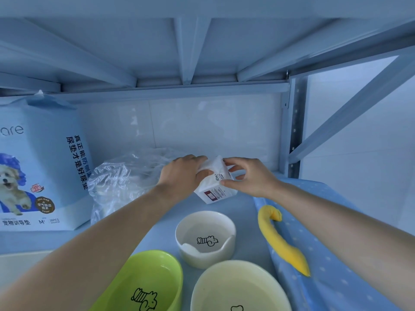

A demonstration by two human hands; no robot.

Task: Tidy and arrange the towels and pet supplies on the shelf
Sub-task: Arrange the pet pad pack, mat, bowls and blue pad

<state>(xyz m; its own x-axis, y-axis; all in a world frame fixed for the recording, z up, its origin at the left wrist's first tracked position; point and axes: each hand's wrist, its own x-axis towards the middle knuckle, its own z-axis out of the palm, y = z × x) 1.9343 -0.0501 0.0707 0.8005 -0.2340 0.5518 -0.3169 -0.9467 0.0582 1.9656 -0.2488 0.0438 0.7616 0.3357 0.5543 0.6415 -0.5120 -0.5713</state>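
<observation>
**White pack called for a level, two-handed set-down**

White pack sat tilted toward the back of the shelf, and it was unclear whether its lower corner touched the board. The left hand curled its fingers over the pack's upper left edge. The right hand pinched the right side between thumb and fingertips.

A crinkled clear plastic bag lay just beside the left wrist, and a large pet pad bag stood further left. Nearer the camera were a white bowl, a green bowl and a cream bowl. A yellow toy rested on a blue dotted cloth at the right.

The step looked like placing the pack. Doing it well probably meant holding both grips until the base lay flat and squaring it to the back wall. It should sit apart from the plastic bag. The soft wrap would likely dent, so a light pinch suited it, and the forearms needed to pass above the bowls.
</observation>
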